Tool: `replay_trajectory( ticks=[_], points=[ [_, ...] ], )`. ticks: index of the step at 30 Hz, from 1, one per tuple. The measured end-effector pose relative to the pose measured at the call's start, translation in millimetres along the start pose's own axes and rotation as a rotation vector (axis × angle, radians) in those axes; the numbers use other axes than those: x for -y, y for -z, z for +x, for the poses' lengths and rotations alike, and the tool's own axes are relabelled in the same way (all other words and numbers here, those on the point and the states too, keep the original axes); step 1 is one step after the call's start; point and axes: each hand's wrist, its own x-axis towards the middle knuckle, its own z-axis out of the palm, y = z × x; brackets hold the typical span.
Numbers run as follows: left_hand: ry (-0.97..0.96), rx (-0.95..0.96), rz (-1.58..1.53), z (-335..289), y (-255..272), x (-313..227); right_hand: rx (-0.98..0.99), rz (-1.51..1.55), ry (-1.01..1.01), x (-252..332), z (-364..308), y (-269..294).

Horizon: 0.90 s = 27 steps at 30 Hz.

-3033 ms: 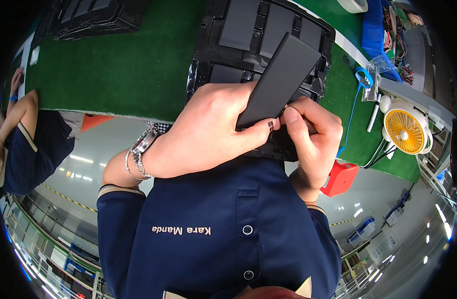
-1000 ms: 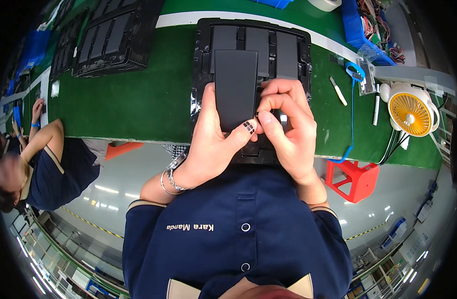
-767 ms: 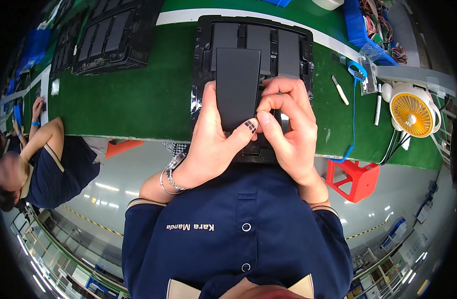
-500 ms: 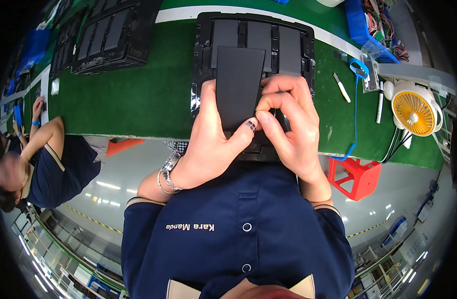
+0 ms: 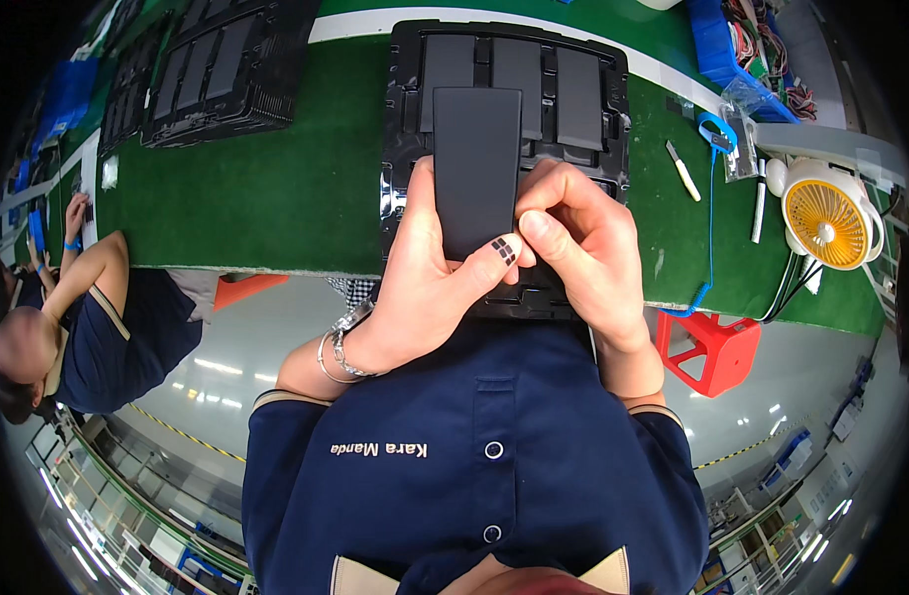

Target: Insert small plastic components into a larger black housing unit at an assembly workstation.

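My left hand (image 5: 425,273) grips a long flat dark-grey rectangular block (image 5: 476,164) along its left side, the thumb lying across its near end. Several small black squares (image 5: 503,251) show on that thumb's tip. At the block's lower right edge, my right hand (image 5: 588,253) has its thumb and curled fingers closed together; whatever is pinched there is too small or hidden. Beneath both hands lies a black moulded plastic tray (image 5: 613,99), with similar dark blocks (image 5: 578,99) in its far compartments. The hands and held block cover part of its near half.
On the green table (image 5: 326,188), more black trays (image 5: 217,74) with blocks stand at the far left. To the right are a craft knife (image 5: 683,171), a blue coiled wrist-strap cord (image 5: 710,218), a white pen (image 5: 758,213) and a small fan (image 5: 823,223). Another person (image 5: 103,327) sits left.
The held block has tilted to lie squarer to view, its right side edge less visible. My right fingers have curled in tighter beside it, and my left thumb has shifted slightly.
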Motion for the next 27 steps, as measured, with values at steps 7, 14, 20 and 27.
replay_trajectory(
  ticks=[7,14,20,27],
  points=[
    [0.149,0.13,-0.237,3,3,-8,-0.043,-0.132,0.113,1,4,10],
    [0.805,0.561,-1.019,8,5,11,-0.141,-0.497,0.077,7,13,29],
    [0.812,0.524,-1.03,11,5,13,-0.264,-0.636,0.27,-2,15,27],
    [0.148,0.23,0.6,-2,6,0,-0.109,-0.435,-0.061,26,-4,24]
  ],
)
